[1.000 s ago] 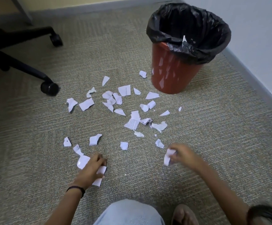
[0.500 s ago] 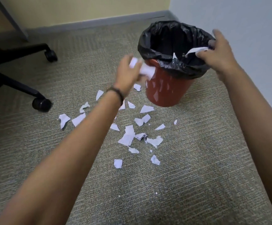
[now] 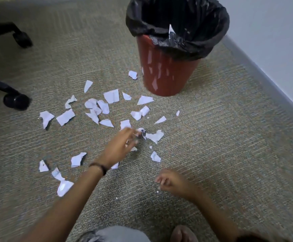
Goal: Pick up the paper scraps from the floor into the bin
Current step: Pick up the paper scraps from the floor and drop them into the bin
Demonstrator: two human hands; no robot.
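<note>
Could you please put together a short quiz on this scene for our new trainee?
1. True or false: the red bin is lined with a black bag.
2. Which hand reaches in among the paper scraps on the carpet? A) left hand B) right hand C) neither
3. What white thing sticks up inside the bag?

Key:
1. True.
2. A: the left hand stretches towards the crumpled scrap, while the right hand is over bare carpet nearer the person.
3. A paper scrap.
</note>
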